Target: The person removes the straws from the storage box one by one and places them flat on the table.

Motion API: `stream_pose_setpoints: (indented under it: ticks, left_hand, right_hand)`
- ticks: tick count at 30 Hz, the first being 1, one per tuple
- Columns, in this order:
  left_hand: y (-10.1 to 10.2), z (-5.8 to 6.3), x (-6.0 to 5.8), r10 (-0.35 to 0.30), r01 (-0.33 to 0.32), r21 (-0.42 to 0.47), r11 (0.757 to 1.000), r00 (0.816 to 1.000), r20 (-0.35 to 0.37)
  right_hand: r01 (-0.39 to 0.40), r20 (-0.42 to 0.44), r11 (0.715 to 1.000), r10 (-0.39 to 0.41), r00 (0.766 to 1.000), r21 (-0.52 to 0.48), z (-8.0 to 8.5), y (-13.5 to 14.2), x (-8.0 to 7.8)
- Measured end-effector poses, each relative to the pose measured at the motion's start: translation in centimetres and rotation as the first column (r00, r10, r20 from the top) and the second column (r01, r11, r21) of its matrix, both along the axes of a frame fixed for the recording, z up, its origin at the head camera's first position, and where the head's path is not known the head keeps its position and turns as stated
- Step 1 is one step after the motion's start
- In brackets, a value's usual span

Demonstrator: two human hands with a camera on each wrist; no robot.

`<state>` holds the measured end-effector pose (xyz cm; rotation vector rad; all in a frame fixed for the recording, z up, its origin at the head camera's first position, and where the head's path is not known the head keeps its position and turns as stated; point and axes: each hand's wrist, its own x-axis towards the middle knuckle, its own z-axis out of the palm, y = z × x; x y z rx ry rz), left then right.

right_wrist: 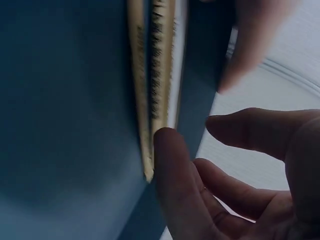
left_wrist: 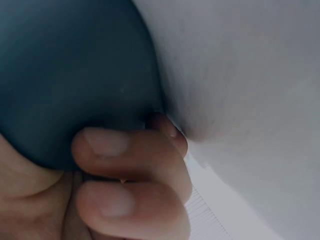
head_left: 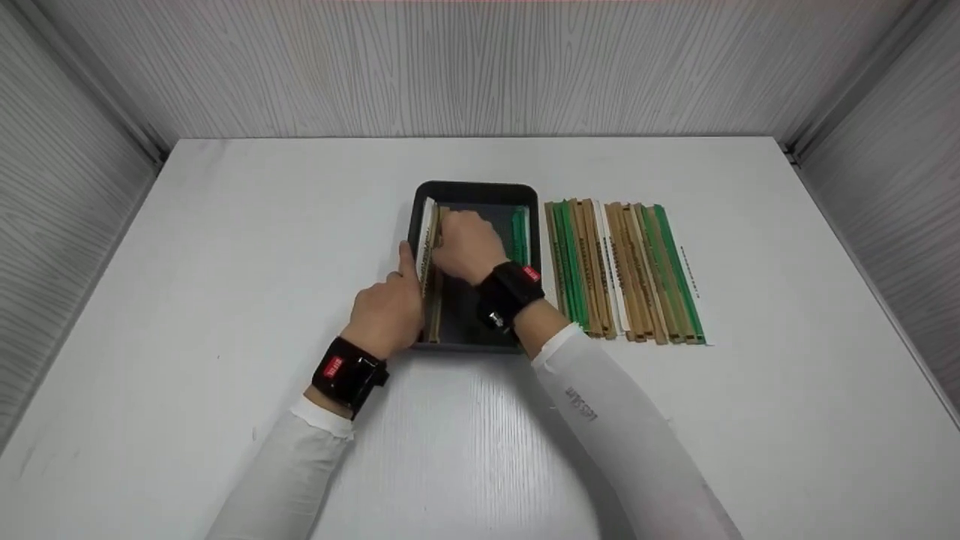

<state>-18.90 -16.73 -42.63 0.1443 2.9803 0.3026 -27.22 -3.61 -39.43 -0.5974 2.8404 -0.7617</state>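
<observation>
A dark grey tray (head_left: 475,349) holds long thin sticks, some with printing. A white stick (head_left: 427,217) and brown sticks (head_left: 435,322) lie along its left wall, and green sticks (head_left: 519,232) lie along its right wall. My left hand (head_left: 386,311) grips the tray's left edge, its forefinger extended along the rim. In the left wrist view, curled fingers (left_wrist: 135,155) press against the dark tray. Over the tray's left half, my right hand (head_left: 469,244) reaches down. One fingertip (right_wrist: 167,137) touches the printed sticks (right_wrist: 159,75) in the right wrist view, the thumb apart from them.
Right of the tray, several brown, green and white sticks (head_left: 619,270) lie side by side on the white table (head_left: 225,247). Pale wood-grain panels (head_left: 480,67) stand behind the table and at both sides.
</observation>
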Motion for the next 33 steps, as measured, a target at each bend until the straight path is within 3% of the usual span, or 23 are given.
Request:
stream_pose_setpoints:
  ticks: [5, 9, 16, 26, 33]
  left_hand:
    - [0.0, 0.1, 0.1, 0.009, -0.009, 0.011, 1.0, 1.0, 0.014]
    - [-0.1, 0.1, 0.0, 0.009, -0.009, 0.016, 1.0, 1.0, 0.025]
    - [-0.2, 0.1, 0.1, 0.0, 0.0, 0.005, 1.0, 1.0, 0.013]
    - [0.0, -0.1, 0.0, 0.009, -0.01, 0.022, 1.0, 0.999, 0.04]
    - [0.0, -0.1, -0.1, -0.008, 0.009, -0.005, 1.0, 0.999, 0.04]
  right_hand:
    - [-0.019, -0.015, 0.99, 0.021, 1.0, 0.141, -1.4, -1.6, 0.5]
    - [-0.032, -0.033, 0.982, 0.039, 0.999, 0.188, -1.5, -1.8, 1.0]
    - [-0.022, -0.049, 0.985, 0.031, 0.998, 0.172, -2.0, -1.6, 0.7]
    - [-0.007, 0.095, 0.994, -0.003, 0.995, 0.107, -1.8, -0.7, 0.3]
    - [0.011, 0.105, 1.0, -0.014, 0.994, 0.029, -0.7, 0.9, 0.2]
